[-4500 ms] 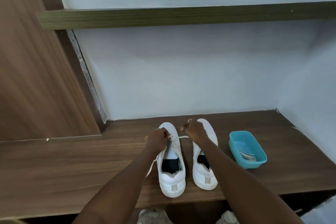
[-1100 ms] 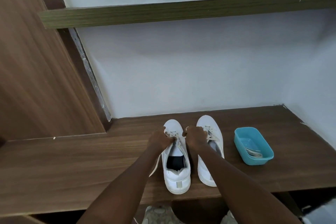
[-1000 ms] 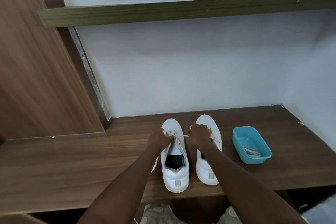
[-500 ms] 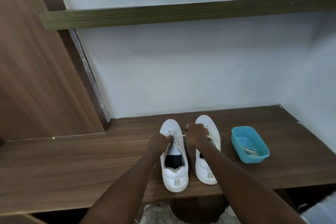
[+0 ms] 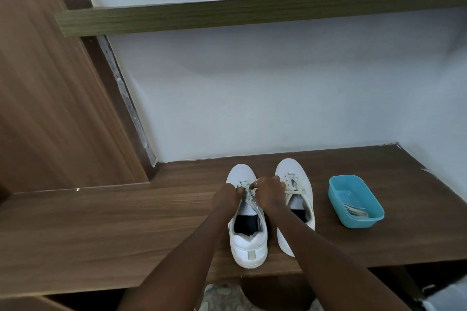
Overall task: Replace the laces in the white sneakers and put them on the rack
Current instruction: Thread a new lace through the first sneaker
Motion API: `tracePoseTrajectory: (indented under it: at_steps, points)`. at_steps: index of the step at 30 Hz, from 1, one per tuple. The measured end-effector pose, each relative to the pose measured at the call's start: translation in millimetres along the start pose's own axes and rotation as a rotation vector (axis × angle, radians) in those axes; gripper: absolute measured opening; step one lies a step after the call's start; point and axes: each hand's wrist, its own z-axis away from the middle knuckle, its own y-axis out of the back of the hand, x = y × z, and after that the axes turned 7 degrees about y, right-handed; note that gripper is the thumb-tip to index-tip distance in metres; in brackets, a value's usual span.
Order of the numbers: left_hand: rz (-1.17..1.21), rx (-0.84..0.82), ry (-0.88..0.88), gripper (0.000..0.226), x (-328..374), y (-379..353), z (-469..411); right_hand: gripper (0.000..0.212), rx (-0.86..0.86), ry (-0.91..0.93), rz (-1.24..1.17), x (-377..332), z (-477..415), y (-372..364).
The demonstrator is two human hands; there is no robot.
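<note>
Lacing is under way, it seems: left hand (image 5: 226,198) and right hand (image 5: 269,191) both pinch the lace (image 5: 249,196) at the front eyelets of the frame-left white sneaker (image 5: 249,240), lower centre on the table (image 5: 126,222). The next move likely calls for drawing both ends even, then threading higher eyelets.

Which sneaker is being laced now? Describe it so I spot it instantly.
On the wooden shelf, two white sneakers stand toes to the wall. It is the left sneaker, with the left hand and right hand pinching its laces; the right sneaker stands nearer the blue tub.
</note>
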Motion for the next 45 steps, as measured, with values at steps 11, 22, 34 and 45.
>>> tracePoseTrajectory:
  at_steps: [11, 22, 34, 45]
  points:
    - [0.125, 0.017, 0.035, 0.051, -13, 1, 1, 0.03, -0.063, -0.031, 0.154, -7, 5, 1]
    - [0.109, 0.011, 0.079, 0.037, -16, 8, -4, 0.03, -0.049, -0.052, 0.177, -6, 3, 0]
    - [0.361, -0.021, 0.124, 0.041, -28, 18, -7, 0.03, 0.017, -0.057, 0.077, 12, -3, 1]
    - [0.535, 0.065, 0.067, 0.031, -20, 61, 6, 0.037, 0.141, -0.003, -0.685, -21, -14, 36]
